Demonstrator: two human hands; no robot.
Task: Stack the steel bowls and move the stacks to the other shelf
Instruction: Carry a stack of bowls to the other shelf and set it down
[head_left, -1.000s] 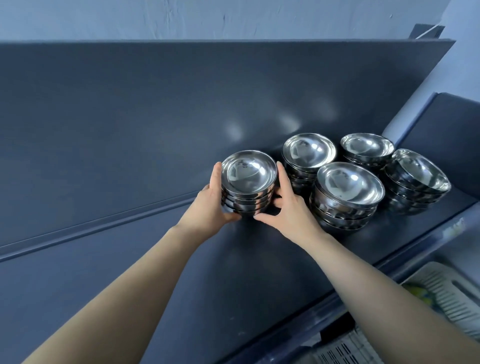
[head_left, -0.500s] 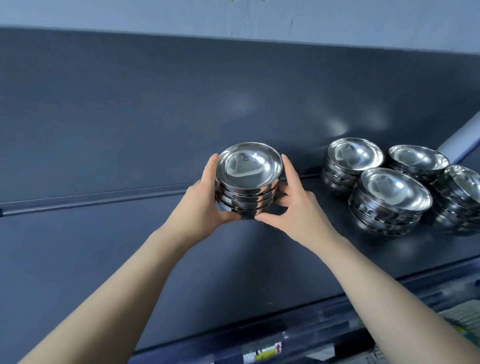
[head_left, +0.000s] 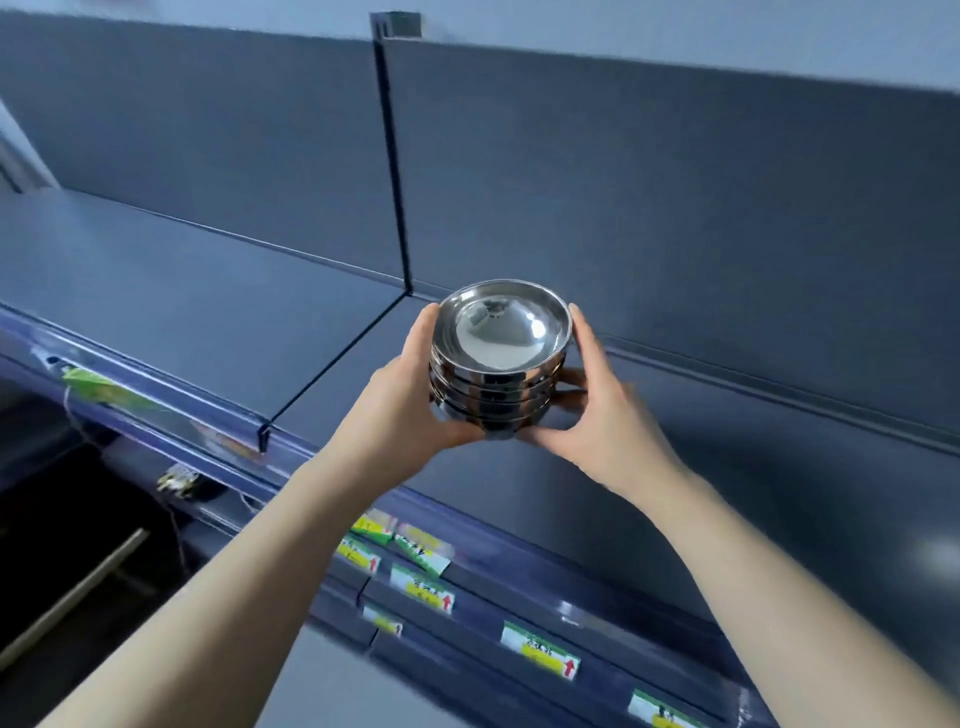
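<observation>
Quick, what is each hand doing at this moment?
Left hand: holding the stack of steel bowls from its left side.
Right hand: holding the same stack from its right side.

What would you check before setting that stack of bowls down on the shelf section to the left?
1. Left hand grips the bowl stack: ok.
2. Right hand grips the opposite side: ok.
3. Bowls nested evenly, stack upright: ok.
4. Nothing in the way on the visible part of the left shelf: ok.
5. Stack carried past the seam: not ok, it is to the right of it.
</observation>
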